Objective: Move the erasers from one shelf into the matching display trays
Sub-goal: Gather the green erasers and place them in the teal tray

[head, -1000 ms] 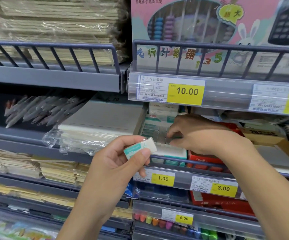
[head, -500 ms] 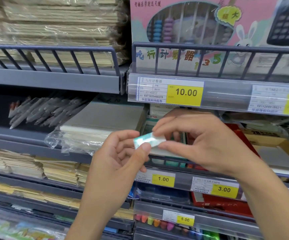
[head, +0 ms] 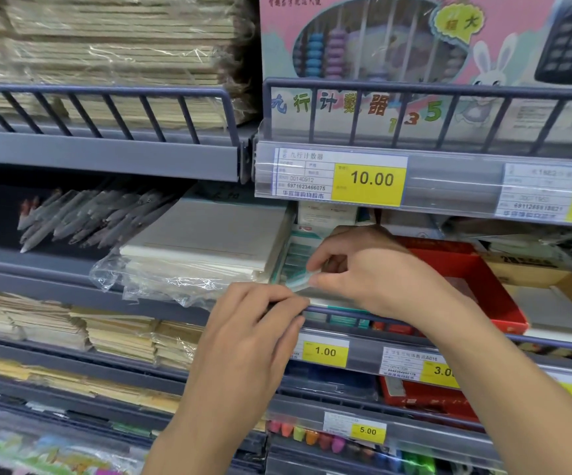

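Note:
A small white eraser with a teal sleeve (head: 297, 282) is blurred and sits just above the shelf's front rail (head: 397, 323). My right hand (head: 377, 272) pinches its right end between thumb and fingers. Behind it stands a display tray (head: 291, 257) packed with matching teal and white erasers. My left hand (head: 253, 330) hovers just below and left of the eraser, fingers loosely curled, with nothing visible in it. Part of the tray is hidden by my right hand.
A red tray (head: 483, 282) sits to the right of the eraser tray. Wrapped paper pads (head: 205, 245) lie to its left, and bagged pens (head: 82, 217) further left. An abacus box (head: 397, 56) fills the shelf above. Price tags (head: 325, 352) line the rail below.
Both hands moved up and toward the shelf. The eraser passed from my left hand's grip to my right hand, which now carries it at the tray's front.

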`<state>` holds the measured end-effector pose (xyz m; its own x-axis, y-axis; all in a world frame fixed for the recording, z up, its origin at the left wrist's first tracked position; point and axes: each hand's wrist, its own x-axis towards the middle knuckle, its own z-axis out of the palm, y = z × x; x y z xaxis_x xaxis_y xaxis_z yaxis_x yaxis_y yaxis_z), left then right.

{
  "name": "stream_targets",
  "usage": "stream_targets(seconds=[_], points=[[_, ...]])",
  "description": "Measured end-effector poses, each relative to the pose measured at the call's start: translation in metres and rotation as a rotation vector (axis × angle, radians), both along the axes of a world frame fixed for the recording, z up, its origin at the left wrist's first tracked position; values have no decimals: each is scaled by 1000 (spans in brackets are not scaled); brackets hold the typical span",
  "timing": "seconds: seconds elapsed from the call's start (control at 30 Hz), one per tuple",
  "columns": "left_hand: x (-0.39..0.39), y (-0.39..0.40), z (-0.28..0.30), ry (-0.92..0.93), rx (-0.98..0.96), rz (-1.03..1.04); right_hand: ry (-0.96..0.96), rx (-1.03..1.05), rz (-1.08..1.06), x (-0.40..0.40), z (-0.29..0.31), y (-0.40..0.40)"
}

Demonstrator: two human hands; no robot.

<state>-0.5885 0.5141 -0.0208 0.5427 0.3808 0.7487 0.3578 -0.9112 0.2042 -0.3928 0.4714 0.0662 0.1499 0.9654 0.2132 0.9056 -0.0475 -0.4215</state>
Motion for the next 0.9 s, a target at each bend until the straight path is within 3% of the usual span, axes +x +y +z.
stream_targets(seconds=[0.43,0.6,0.7,0.8,0.9], points=[[0,0,-5,-36,-29,-24,-146,-192,41,-9,-8,18],[-9,-5,6,-19,-177,-87,-163,-116,38,-9,-4,5],[-21,-11,13,-131,-420,-114,-26,83,-43,-19,-1,-12],[-34,-15,17,-275,-593,-205,283,313,-21,-37,-7,-37],[-47,-18,11,-384,-800,-307,553,387,32,-57,-26,-68]])
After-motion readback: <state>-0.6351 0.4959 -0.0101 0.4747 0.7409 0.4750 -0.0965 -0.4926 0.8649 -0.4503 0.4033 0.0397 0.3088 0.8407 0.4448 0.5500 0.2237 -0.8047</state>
